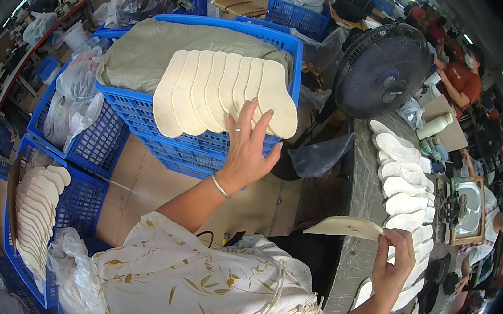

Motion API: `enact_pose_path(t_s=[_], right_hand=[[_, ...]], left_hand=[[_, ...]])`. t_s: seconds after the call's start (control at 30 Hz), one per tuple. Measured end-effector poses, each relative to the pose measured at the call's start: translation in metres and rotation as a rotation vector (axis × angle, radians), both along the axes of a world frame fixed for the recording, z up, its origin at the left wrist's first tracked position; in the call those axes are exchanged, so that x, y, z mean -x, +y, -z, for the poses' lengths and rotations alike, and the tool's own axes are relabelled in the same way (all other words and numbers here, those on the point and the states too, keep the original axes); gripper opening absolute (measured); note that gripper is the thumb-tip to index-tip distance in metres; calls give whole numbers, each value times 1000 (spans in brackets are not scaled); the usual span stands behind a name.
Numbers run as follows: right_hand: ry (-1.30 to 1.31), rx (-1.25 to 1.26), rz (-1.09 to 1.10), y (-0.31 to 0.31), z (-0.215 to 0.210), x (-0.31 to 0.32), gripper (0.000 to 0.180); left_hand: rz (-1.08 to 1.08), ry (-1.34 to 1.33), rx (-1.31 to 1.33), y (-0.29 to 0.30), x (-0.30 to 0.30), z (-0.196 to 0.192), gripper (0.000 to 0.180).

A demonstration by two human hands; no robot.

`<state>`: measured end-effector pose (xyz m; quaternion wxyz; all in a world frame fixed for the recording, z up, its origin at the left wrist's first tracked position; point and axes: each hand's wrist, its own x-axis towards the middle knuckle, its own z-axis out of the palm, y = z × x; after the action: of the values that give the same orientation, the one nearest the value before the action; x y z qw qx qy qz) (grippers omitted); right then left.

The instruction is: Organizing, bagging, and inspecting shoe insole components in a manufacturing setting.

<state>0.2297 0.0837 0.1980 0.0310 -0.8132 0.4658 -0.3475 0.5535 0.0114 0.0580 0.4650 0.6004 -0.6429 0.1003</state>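
Cream, sole-shaped insoles lie overlapped in a fanned row on a grey-green cloth cover over a blue plastic crate. My left hand, with a ring and a bracelet, rests its spread fingertips on the near ends of the insoles toward the right of that row. At the right, my right hand pinches the end of a single cream insole between thumb and fingers. That insole is held nearly edge-on, with a small dark mark on it. It hangs in the air beside the grey worktable.
White shoe-shaped pieces line the worktable. A black fan stands at the far right, with a bottle nearby. More insoles fill a blue crate at the left, near plastic bags. Co-workers are at the right.
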Motion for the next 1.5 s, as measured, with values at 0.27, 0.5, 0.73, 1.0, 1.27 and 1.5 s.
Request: enact_pose_path(t_s=[0.27, 0.5, 0.73, 1.0, 1.27, 1.5], right_hand=[[4, -7, 1, 0, 0, -3, 18], [1, -11, -1, 0, 1, -2, 18], [-14, -15, -6, -1, 1, -1, 18], [-4, -36, -5, 5, 4, -5, 21], [-26, 15, -19, 14, 12, -1, 20], [-121, 38, 117, 16, 29, 26, 22]], left_hand=[[-1, -7, -7, 0, 0, 0, 69], [2, 3, -7, 0, 1, 2, 68], [-9, 2, -14, -2, 3, 1, 69], [393, 191, 87, 16, 49, -51, 67], [1014, 163, -9, 38, 144, -66, 38], [1086, 269, -27, 17, 174, -72, 20]])
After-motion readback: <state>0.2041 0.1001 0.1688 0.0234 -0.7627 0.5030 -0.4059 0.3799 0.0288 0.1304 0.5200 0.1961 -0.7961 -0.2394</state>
